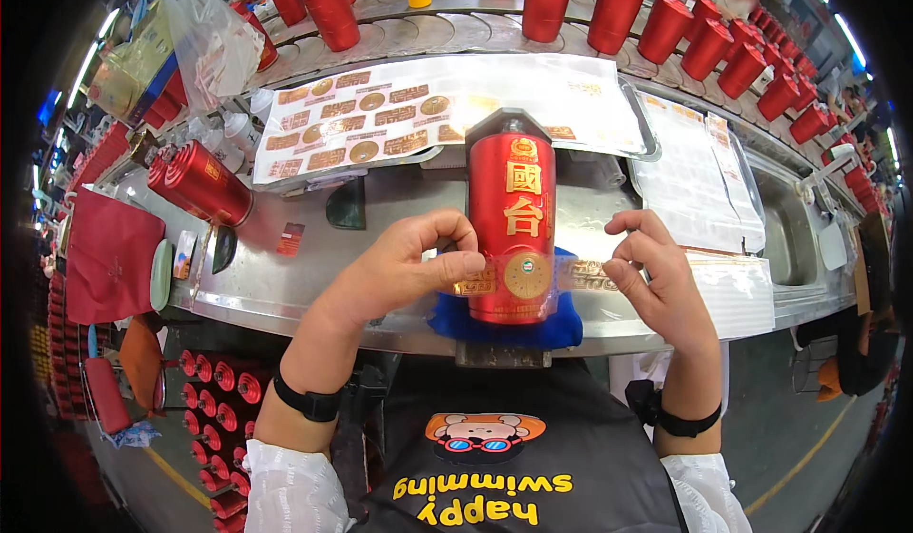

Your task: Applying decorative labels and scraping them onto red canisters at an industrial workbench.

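A red bottle [512, 186] with raised gold lettering lies in a dark fixture [510, 119], its lower end over a blue cloth [567, 319]. Across its lower part runs a clear sticker strip [594, 274] with gold pieces, a round one at the middle. My left hand [409, 262] pinches the strip's left end between thumb and forefinger, close against the bottle. Off to the bottle's right, my right hand [658, 271] holds the other end between thumb and fingers. The strip looks stretched between both hands.
Behind the bottle, sheets of gold stickers [361, 119] lie on a tray. More white sheets [699, 167] are at the right. Several red bottles [613, 15] stand on the conveyor [428, 34]. Two red bottles [204, 181] lean at the left, near a red sticker card [291, 238].
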A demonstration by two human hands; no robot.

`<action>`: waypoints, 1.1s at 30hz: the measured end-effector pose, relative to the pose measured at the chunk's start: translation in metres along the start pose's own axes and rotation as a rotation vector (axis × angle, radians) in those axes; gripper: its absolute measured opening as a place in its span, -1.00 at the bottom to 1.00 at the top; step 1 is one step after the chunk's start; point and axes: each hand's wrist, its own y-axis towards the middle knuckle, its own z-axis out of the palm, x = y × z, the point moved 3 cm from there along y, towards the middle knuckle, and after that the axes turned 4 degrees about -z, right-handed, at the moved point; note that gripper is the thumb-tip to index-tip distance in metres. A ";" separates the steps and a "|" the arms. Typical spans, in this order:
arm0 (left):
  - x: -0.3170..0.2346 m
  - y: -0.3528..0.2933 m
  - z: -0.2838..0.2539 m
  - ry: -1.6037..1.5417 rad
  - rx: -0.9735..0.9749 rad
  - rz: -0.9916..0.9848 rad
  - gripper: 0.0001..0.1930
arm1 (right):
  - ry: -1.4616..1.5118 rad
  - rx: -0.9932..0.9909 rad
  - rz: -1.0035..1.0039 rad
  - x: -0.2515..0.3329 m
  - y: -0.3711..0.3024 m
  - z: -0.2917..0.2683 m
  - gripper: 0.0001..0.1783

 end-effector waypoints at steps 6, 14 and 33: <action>0.002 -0.003 0.006 0.105 0.008 -0.039 -0.83 | 0.032 -0.067 -0.071 -0.012 -0.002 0.011 -0.80; 0.011 0.000 -0.006 -0.108 0.073 -0.135 -0.83 | 0.136 -0.079 -0.027 -0.019 0.000 0.024 -0.79; 0.016 0.007 -0.005 -0.073 0.063 -0.087 -0.82 | 0.168 -0.080 -0.002 -0.025 -0.001 0.027 -0.81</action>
